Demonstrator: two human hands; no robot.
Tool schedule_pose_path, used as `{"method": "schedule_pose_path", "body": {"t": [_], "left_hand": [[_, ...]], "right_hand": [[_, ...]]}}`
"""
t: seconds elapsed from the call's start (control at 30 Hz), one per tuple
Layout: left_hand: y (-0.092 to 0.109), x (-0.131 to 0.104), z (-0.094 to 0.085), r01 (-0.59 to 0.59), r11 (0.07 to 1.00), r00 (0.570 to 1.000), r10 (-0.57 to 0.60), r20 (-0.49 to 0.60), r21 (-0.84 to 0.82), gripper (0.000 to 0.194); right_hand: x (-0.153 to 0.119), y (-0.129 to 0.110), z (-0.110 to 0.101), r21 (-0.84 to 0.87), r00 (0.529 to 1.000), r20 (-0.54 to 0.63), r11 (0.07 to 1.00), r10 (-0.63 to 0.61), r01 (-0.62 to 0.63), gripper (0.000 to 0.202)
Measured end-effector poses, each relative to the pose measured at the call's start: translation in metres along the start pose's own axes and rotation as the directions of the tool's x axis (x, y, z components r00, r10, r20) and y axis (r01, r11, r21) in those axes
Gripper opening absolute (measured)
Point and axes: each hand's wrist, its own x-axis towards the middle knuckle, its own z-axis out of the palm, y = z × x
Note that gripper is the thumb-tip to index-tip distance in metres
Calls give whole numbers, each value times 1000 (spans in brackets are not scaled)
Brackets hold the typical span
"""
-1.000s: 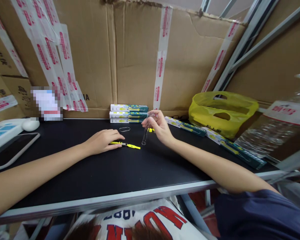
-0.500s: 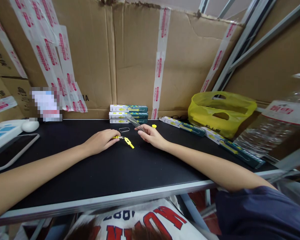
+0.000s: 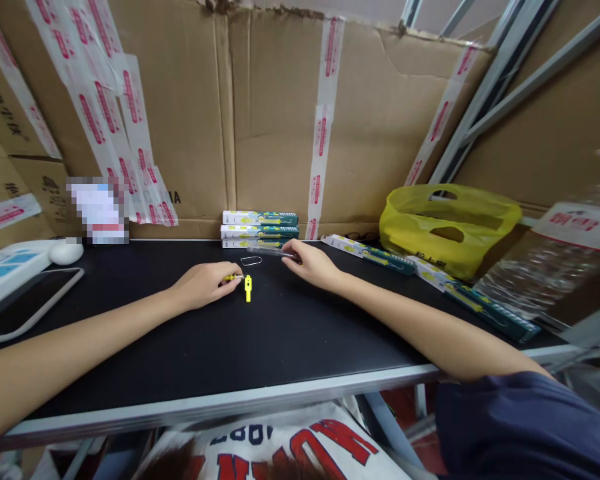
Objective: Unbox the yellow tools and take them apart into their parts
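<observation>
My left hand (image 3: 203, 285) is closed on a thin yellow tool (image 3: 233, 277) with a metal tip, low over the black table. From that tip hangs or lies a small bright yellow piece (image 3: 249, 288); whether they are joined I cannot tell. My right hand (image 3: 311, 263) pinches a clear, blurred plastic strip or tube (image 3: 267, 251), which points left in front of the stacked boxes. Between the hands, a bent wire loop (image 3: 251, 261) rests on the tabletop.
Slim printed boxes (image 3: 260, 231) are stacked at the back. Two more boxes (image 3: 370, 253) (image 3: 475, 297) lie right, near a yellow bag (image 3: 445, 230) and a large clear bottle (image 3: 545, 260). A phone (image 3: 30, 303), power strip (image 3: 10, 273) and white round object (image 3: 66, 252) sit left.
The clear strip has swung lower and flatter in my right hand, which now turns palm-down. The yellow piece by my left hand has turned to point straight toward me. The small yellow part behind my right hand is hidden.
</observation>
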Motion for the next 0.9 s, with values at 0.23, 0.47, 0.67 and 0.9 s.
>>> {"method": "schedule_pose_path", "body": {"t": [0.23,0.47,0.67,0.9], "left_hand": [[-1,0,1,-56,998,997,57,-43,4,28],[0,0,1,-78,997,995,77,-60,-17,26],[-2,0,3,-79,997,996,78,-52,-20,26],[-2,-1,4,-100,994,992,97,-85,-35,28]], "right_hand": [[58,10,14,-371,999,39,928,-22,34,17],[67,23,33,-459,997,81,888,16,23,19],[59,4,33,-280,999,25,960,27,-19,16],[19,-56,36,353,989,149,935,-21,-33,38]]}}
